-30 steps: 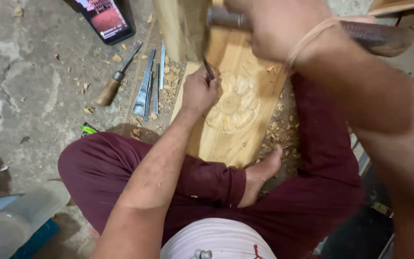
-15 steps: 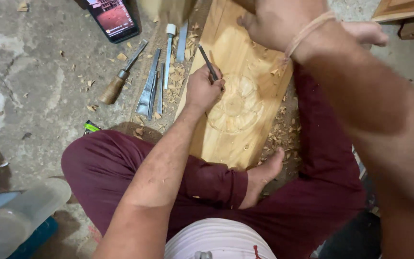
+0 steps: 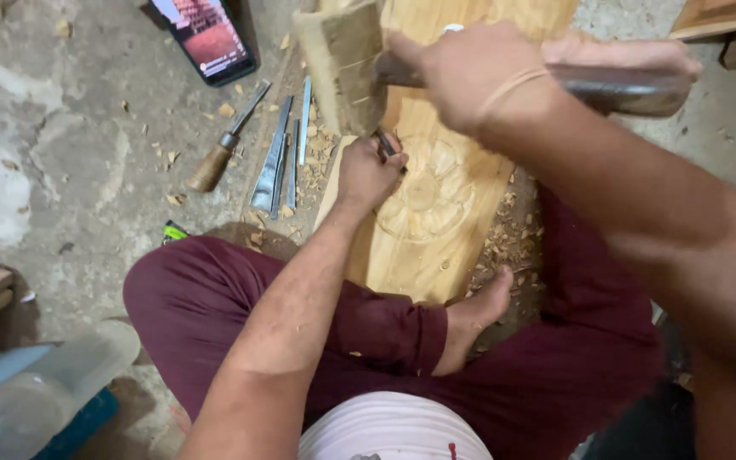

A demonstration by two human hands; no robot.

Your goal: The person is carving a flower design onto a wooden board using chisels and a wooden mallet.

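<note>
My left hand (image 3: 368, 173) grips a thin metal chisel (image 3: 387, 142) whose tip rests on a pale wooden plank (image 3: 436, 247) carved with a flower relief (image 3: 426, 192). My right hand (image 3: 462, 72) holds a wooden mallet (image 3: 344, 64) by its dark handle; the block-shaped head hovers just above the chisel's top end. The plank lies on the floor between my crossed legs in maroon trousers, and my bare foot (image 3: 474, 319) presses against its near end.
Several spare chisels (image 3: 276, 158) lie in a row left of the plank, one with a wooden handle (image 3: 213, 166). A phone (image 3: 206, 36) with a lit screen lies at the top. Wood chips (image 3: 508, 238) litter the concrete floor. A plastic container (image 3: 19, 400) sits bottom left.
The mallet was up at the top edge, went out of sight half a second ago, and has now swung down over the chisel. My left hand stays on the chisel at the carving.
</note>
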